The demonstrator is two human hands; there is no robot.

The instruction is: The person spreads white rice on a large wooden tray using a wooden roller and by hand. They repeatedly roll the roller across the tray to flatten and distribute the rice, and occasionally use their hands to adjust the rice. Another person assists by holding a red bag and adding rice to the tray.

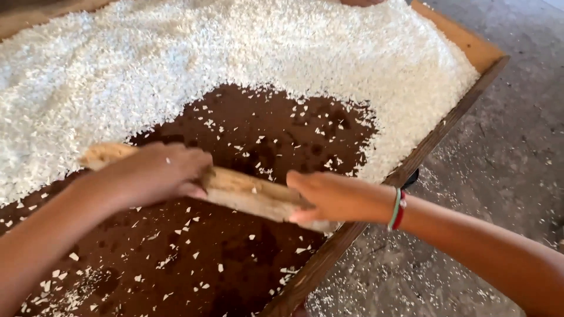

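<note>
A pale wooden stick (247, 191) lies crosswise over a large brown wooden tray (446, 120). My left hand (155, 172) grips the stick near its left end, and my right hand (329, 196) holds its right end by the tray's rim. A red and green band sits on my right wrist. White flakes (247, 53) are heaped across the far part of the tray. The near part shows bare dark wood with scattered flakes (176, 258).
Grey concrete floor (505, 152) runs along the tray's right side, sprinkled with spilled flakes near the rim. The tray's wooden rim runs diagonally from upper right to bottom centre.
</note>
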